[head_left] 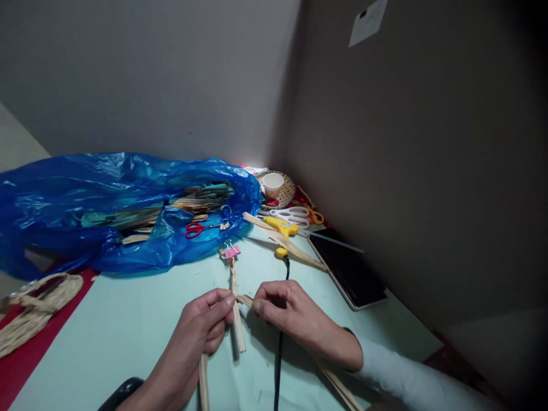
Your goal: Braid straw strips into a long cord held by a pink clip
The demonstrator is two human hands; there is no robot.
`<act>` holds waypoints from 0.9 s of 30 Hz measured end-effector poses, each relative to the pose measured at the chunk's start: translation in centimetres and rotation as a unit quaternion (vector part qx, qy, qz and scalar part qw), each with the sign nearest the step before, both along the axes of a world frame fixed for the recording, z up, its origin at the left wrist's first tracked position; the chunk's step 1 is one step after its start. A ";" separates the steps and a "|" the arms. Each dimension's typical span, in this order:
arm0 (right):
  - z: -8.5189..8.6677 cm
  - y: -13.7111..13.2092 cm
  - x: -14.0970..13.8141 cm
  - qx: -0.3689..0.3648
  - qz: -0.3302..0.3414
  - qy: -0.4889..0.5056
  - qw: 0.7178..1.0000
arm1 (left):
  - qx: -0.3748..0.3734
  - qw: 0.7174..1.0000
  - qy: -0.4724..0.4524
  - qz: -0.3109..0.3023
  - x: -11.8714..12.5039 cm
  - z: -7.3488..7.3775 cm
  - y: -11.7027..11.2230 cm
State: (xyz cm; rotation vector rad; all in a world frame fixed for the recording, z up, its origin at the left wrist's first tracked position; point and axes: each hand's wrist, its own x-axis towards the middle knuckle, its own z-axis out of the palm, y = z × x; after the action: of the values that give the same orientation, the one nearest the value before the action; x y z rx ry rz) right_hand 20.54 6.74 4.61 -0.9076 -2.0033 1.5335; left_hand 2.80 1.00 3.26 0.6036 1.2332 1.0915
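My left hand (206, 323) pinches a bundle of pale straw strips (236, 311) that runs up the pale green table (128, 325) to a pink binder clip (232, 250) clamped on its far end. My right hand (286, 314) pinches a short strip end right beside the bundle, fingers closed, lying over a black cord (279, 354). More strips pass under both wrists toward me.
A blue plastic bag (107, 205) of strips with red scissors (193, 229) lies at the back left. A yellow glue gun (282, 228), white scissors (293, 214), a small woven basket with a cup (274, 185) and a dark tablet (349, 267) sit right. Woven straw (34, 308) lies left.
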 end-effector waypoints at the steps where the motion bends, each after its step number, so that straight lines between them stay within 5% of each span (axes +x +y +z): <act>1: 0.0 0.0 0.0 0.011 -0.003 -0.006 1.000 | -0.001 1.000 0.000 -0.001 -0.1 -0.1 0.1; 8: 0.6 0.2 0.5 -0.049 0.040 -0.006 0.998 | 0.000 1.000 -0.008 -0.022 -0.6 -0.4 0.4; 27: -1.0 0.2 -1.7 -0.110 0.009 0.027 0.993 | -0.001 1.000 -0.017 -0.011 -0.6 -0.4 0.3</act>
State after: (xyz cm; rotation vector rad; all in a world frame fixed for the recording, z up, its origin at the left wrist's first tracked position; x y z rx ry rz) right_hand 18.87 6.97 3.62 -0.9225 -1.8346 1.7968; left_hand 2.18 1.29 2.91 0.5936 1.1947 1.0775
